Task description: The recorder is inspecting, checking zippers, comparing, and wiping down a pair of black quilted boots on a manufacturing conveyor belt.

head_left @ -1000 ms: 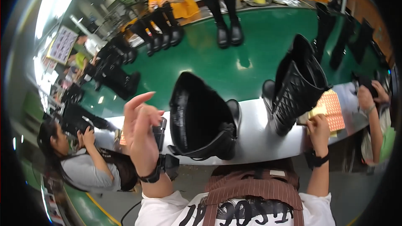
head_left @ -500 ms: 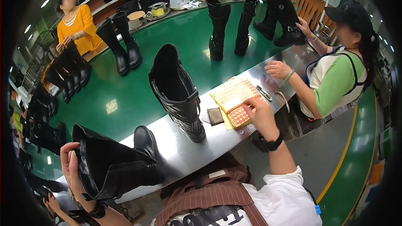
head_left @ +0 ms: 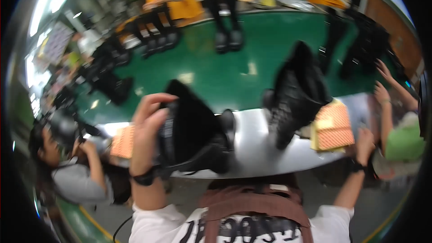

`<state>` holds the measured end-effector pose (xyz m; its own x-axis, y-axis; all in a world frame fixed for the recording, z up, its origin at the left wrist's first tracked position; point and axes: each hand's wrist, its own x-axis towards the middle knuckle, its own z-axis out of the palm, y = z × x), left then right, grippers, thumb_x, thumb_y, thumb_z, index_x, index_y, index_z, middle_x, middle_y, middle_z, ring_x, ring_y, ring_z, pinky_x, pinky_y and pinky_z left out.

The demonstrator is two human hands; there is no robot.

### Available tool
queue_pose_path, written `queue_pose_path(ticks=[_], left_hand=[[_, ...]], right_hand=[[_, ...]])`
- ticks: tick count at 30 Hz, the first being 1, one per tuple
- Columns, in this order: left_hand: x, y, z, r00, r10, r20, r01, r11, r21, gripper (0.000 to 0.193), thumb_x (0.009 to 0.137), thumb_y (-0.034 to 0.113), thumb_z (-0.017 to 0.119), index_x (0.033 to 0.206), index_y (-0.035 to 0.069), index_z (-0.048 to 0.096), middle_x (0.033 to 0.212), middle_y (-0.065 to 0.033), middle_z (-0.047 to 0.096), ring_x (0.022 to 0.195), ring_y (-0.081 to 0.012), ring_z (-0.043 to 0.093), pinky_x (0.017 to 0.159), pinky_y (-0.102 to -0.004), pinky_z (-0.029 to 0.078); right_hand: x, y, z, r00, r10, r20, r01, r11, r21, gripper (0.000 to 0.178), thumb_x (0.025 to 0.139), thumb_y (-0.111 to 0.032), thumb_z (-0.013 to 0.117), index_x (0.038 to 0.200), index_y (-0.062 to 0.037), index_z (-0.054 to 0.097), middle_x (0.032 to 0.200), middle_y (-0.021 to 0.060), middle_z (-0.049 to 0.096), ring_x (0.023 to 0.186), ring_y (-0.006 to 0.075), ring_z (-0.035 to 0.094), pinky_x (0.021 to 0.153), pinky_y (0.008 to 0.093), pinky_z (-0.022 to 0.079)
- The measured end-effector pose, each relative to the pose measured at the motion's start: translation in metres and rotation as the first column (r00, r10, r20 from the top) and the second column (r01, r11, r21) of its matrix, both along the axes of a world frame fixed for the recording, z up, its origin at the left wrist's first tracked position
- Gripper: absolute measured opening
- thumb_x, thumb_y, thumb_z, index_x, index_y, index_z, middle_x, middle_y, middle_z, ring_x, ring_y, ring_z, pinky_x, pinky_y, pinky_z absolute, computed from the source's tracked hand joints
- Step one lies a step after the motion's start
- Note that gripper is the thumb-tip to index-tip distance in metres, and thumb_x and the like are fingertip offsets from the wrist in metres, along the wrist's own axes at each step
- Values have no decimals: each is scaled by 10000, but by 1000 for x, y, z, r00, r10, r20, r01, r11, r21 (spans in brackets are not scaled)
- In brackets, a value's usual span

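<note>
The left hand [head_left: 150, 121] curls its fingers and thumb around the upper rim of a black boot [head_left: 198, 130], a narrow grip closed on the shaft. That boot is by the near edge of the steel counter [head_left: 252, 153], its opening facing up and its toe showing to the right. A second black boot [head_left: 299, 94] stands farther right along the counter, apart from the first. Right of it, a stack of yellow and orange printed sheets [head_left: 333, 130] lies close to the near edge. The right hand [head_left: 365, 143] is just beside the stack's right side, near the same edge; it is blurred, so I cannot tell whether it grips anything. Beyond, a pair of tall boots [head_left: 235, 36] stands at the far edge of the green tabletop [head_left: 265, 40]
</note>
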<state>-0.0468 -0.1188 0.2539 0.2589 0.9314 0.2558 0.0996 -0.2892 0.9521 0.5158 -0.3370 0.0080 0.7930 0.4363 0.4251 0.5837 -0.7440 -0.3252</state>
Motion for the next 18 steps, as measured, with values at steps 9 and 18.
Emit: queue_pose_path(ticks=[9,18], left_hand=[[-20,15,-5,988,-152,-29,151,988,-21,257,939,119,490,1159,16,573,923,18,531,829,-34,445,772,-192,365],[-24,11,-4,974,-219,-57,223,973,66,353,915,83,466,1237,-47,528,1206,-83,570,1123,-122,522,1000,-254,370]], right_hand=[[-212,24,140,420,880,-221,-334,377,864,248,1024,-196,441,1145,7,515,853,21,496,710,72,434,635,201,341],[-357,163,166,105,994,-3,-768,83,635,260,844,-24,708,1041,-8,539,841,115,634,729,207,668,641,307,532]])
